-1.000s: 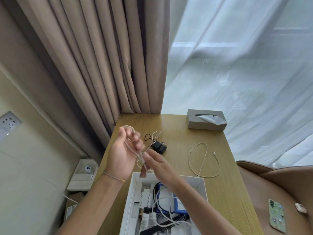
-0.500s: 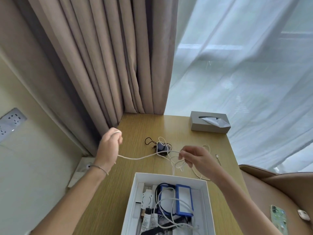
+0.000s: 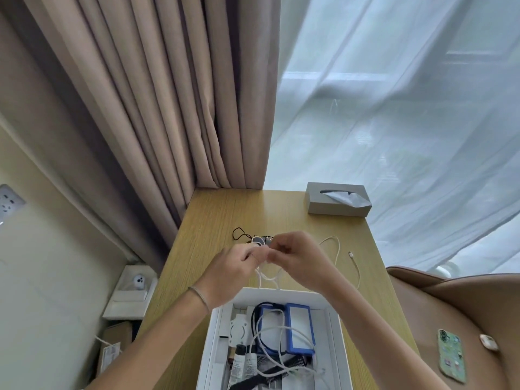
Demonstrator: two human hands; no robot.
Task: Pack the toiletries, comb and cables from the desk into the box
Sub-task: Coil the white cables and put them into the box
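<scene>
My left hand (image 3: 230,270) and my right hand (image 3: 298,258) meet above the far rim of the white box (image 3: 340,342), both pinching a thin white cable (image 3: 266,275) whose loops hang between them. The box holds a blue-edged case (image 3: 298,330), toiletry tubes (image 3: 243,364), a black comb (image 3: 292,364) and a coiled white cable (image 3: 270,350). A second white cable (image 3: 337,249) lies on the desk to the right of my hands. A small black charger with a black cord (image 3: 242,235) lies just behind my fingers, partly hidden.
A grey tissue box (image 3: 337,199) stands at the desk's back right corner. Curtains hang behind the wooden desk (image 3: 225,209). A brown chair (image 3: 450,305) at right carries a phone (image 3: 450,356). A low shelf with small items sits on the floor at left.
My hands were spread wide with the white cable stretched between them; now they have come together in the middle, folding the cable into hanging loops.
</scene>
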